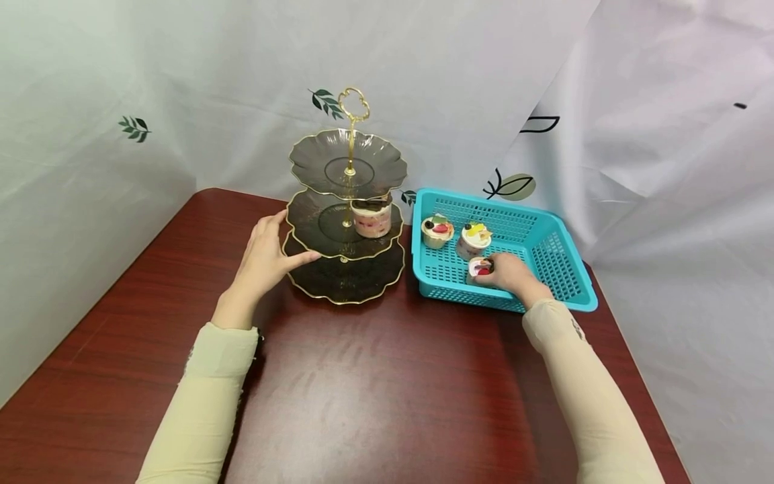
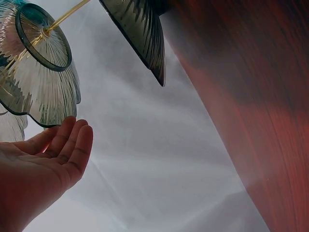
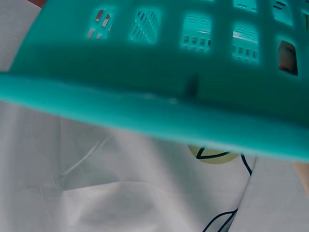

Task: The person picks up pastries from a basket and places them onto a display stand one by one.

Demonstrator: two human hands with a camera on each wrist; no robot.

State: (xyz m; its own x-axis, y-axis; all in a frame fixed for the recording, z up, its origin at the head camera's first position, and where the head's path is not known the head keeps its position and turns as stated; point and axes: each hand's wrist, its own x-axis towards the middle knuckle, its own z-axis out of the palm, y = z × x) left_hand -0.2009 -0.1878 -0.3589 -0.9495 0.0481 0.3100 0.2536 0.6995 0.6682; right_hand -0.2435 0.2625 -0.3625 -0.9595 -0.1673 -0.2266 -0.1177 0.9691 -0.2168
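A three-tier dessert stand (image 1: 314,158) with dark, gold-rimmed scalloped plates stands at mid-table. My left hand (image 1: 261,259) touches the left rim of its middle plate (image 1: 317,222), thumb and fingers spread along the edge; in the left wrist view the fingers (image 2: 79,145) look nearly straight beside the plate. A layered pink cupcake (image 1: 372,222) sits on that plate's right side, its top partly hidden. Inside the turquoise basket (image 1: 577,269), my right hand (image 1: 510,274) pinches a cream-topped cupcake (image 1: 478,267) with red fruit. The right wrist view shows mostly the basket's wall (image 3: 169,72).
Two more cupcakes stand in the basket's left part, one with red fruit (image 1: 437,230) and one with yellow fruit (image 1: 475,238). The basket rests on the dark red wooden table (image 1: 363,390), right of the stand. A pale leaf-print curtain (image 1: 242,101) hangs behind.
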